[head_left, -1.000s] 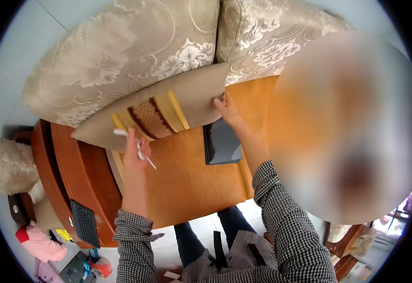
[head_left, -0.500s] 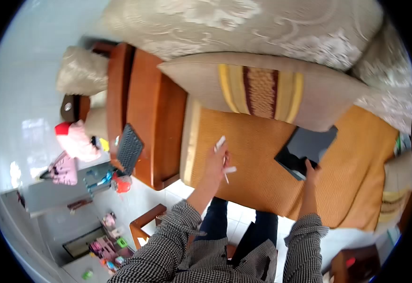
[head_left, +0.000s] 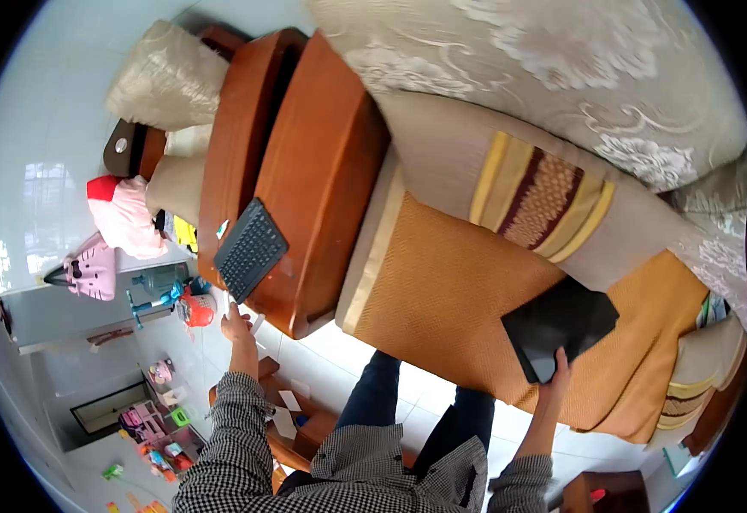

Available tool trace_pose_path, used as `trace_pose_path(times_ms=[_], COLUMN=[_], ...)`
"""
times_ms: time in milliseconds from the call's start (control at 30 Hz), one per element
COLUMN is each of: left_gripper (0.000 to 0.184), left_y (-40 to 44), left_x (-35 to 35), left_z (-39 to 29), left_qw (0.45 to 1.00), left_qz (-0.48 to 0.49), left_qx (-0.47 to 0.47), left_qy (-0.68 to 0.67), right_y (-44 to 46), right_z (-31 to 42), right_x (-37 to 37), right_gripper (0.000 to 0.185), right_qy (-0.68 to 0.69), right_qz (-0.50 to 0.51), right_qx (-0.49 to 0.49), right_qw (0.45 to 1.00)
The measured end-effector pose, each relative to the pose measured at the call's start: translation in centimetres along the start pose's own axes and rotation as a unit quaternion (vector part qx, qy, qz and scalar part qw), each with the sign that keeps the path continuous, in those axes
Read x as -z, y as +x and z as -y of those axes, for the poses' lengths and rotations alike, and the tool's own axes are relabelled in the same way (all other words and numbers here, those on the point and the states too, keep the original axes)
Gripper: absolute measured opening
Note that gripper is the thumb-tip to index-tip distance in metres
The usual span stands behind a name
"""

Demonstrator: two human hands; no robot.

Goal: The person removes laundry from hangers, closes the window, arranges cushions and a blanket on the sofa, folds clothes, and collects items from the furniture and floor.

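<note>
Right hand point(head_left: 556, 369): the slab point(head_left: 553, 321), flat and black, perhaps a tablet or its case, is gripped at its near corner. The thumb is laid over the top face; the other fingers are hidden beneath, and the grip is judged closed. The slab is held over the woven mat point(head_left: 442, 282) of the sofa seat, its far edge close to the cushion point(head_left: 429, 141). Whether it is fully clear of the mat cannot be told.

Left hand point(head_left: 236, 328): the fingers are curled nearly closed around a slim white item point(head_left: 258, 324), which is seen at either side of the hand. The item's kind cannot be made out. The near end of the keyboard point(head_left: 252, 250) is just beside the fingertips; contact cannot be confirmed. The keyboard is supported on the wooden armrest point(head_left: 322, 162).

Change noted: one second ago both hands were placed at the cushion, and the slab was lying on the mat, untouched. Half a second ago the slab was reached by the right hand, while the left hand was held above the mat. Now the left hand is brought across to the keyboard. In consequence, the cushion is left free against the backrest point(head_left: 596, 68), both hands are occupied, and attention is judged divided between slab and keyboard.
</note>
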State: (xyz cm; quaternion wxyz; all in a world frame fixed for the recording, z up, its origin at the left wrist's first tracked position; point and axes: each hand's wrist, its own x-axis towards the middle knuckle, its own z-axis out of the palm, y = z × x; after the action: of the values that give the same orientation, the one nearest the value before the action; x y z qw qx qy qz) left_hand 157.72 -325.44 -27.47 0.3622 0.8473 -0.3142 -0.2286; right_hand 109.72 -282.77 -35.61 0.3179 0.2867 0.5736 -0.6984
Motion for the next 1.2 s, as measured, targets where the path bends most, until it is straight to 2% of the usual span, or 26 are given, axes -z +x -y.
trace_pose_path(times_ms=[33,133,167,267,300,333,400,500,567,633,733,800,933,1067,1133,1200], left_gripper=[0.049,0.056,0.058,0.052,0.044,0.034,0.027,0.028,0.023,0.021,0.019,0.015,0.017,0.016,0.017,0.020], left_y=[2.2,7.4,4.6,5.7,5.2,5.4,5.7,6.7,7.5,8.0,7.5,7.2,6.1,3.7,2.3,1.9], left_x=[0.6,1.9,1.5,1.3,1.0,1.1,1.2,1.1,1.0,1.0,1.3,1.6,4.6,7.4,7.8,7.4], left_z=[0.8,2.1,-0.9,-0.8,-1.6,-1.8,-2.2,-2.1,-2.1,-1.7,-1.9,-1.3,-1.1,0.6,0.3,1.5], left_qw=[1.000,0.983,0.975,0.951,0.955,0.952,0.959,0.959,0.958,0.957,0.949,0.931,0.853,0.844,0.832,0.838], left_qz=[-0.006,0.103,0.124,0.225,0.222,0.227,0.216,0.258,0.247,0.244,0.275,0.312,0.441,0.455,0.449,0.458], left_qx=[0.015,0.150,0.169,0.197,0.173,0.198,0.182,0.117,0.140,0.148,0.152,0.182,0.256,0.274,0.303,0.284], left_qy=[0.003,0.034,0.072,0.079,0.090,0.054,0.022,0.029,0.032,0.043,-0.012,-0.052,-0.106,-0.074,-0.118,-0.087], right_y=[-1.7,-8.4,-10.2,-15.5,-16.1,-16.9,-18.4,-18.8,-18.0,-17.3,-15.0,-14.0,-11.0,-10.0,-10.5,-11.6], right_z=[-0.9,-3.1,-3.9,-4.4,-5.4,-5.7,-5.6,-6.0,-6.9,-8.1,-10.9,-12.1,-14.3,-15.8,-16.8,-17.8], right_x=[0.2,-1.4,-1.2,-5.2,-6.0,-7.8,-12.7,-20.2,-25.1,-30.3,-36.4,-39.4,-41.5,-42.1,-42.3,-43.0], right_gripper=[0.046,0.048,0.048,0.047,0.048,0.048,0.047,0.046,0.047,0.040,0.032,0.031,0.037,0.034,0.034,0.037], right_qy=[-0.012,-0.051,-0.068,-0.091,-0.093,-0.112,-0.146,-0.228,-0.234,-0.219,-0.197,-0.207,-0.213,-0.260,-0.262,-0.257], right_qz=[-0.012,-0.029,-0.010,0.061,0.087,0.115,0.179,0.237,0.290,0.322,0.371,0.369,0.369,0.327,0.312,0.307], right_qx=[0.007,0.033,0.020,-0.037,-0.041,-0.065,-0.091,-0.066,-0.070,-0.076,-0.055,-0.049,-0.035,-0.015,0.004,0.026], right_qw=[1.000,0.998,0.997,0.993,0.991,0.985,0.969,0.942,0.925,0.918,0.906,0.905,0.904,0.908,0.913,0.916])
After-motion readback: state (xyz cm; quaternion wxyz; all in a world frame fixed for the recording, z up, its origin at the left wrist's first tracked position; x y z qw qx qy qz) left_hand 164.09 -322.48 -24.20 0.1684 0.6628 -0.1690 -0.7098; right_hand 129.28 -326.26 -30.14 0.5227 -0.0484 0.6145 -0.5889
